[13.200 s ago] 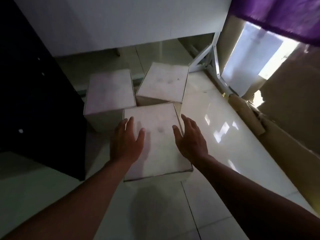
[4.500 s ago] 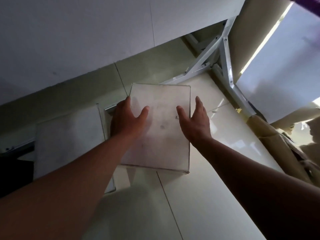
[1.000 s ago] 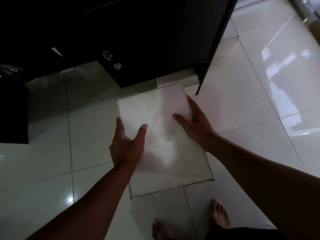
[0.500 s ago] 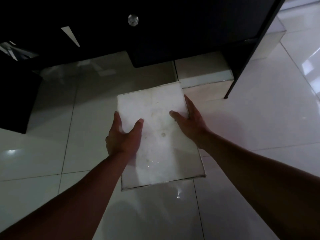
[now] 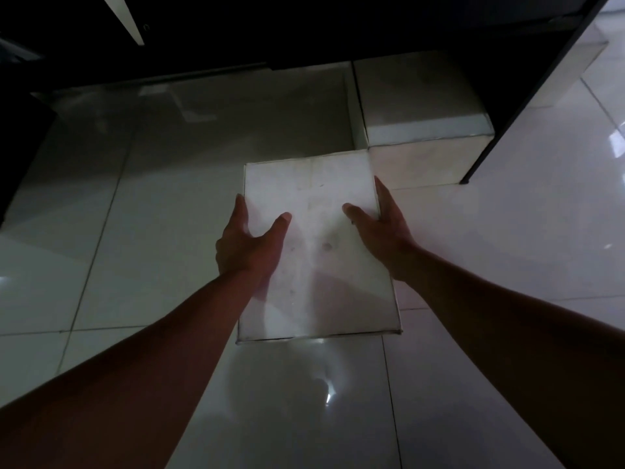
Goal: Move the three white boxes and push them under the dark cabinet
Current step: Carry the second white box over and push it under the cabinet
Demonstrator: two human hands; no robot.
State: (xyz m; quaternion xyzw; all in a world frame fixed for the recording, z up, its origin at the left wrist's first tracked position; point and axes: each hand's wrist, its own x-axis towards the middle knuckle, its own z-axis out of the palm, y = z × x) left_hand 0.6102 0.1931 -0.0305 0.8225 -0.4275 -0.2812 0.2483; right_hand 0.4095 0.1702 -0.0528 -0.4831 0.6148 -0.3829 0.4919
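A white box [image 5: 318, 204] is in both my hands, low over the tiled floor in front of the dark cabinet [image 5: 304, 25]. My left hand [image 5: 250, 245] grips its left side with the thumb on top. My right hand [image 5: 382, 228] grips its right side the same way. A second white box [image 5: 422, 106] sits partly under the cabinet at the right, beside the cabinet's black leg [image 5: 527, 96]. Part of a third white box [image 5: 575, 76] shows beyond that leg.
Glossy white floor tiles [image 5: 118, 265] spread left and right of the held box. A shaded gap under the cabinet [image 5: 220, 96] lies left of the second box. A dark block [image 5: 17, 137] stands at the left edge.
The cabinet's underside and the second box have come closer and larger in view. The held box sits lower and nearer the cabinet; both hands keep the same grip.
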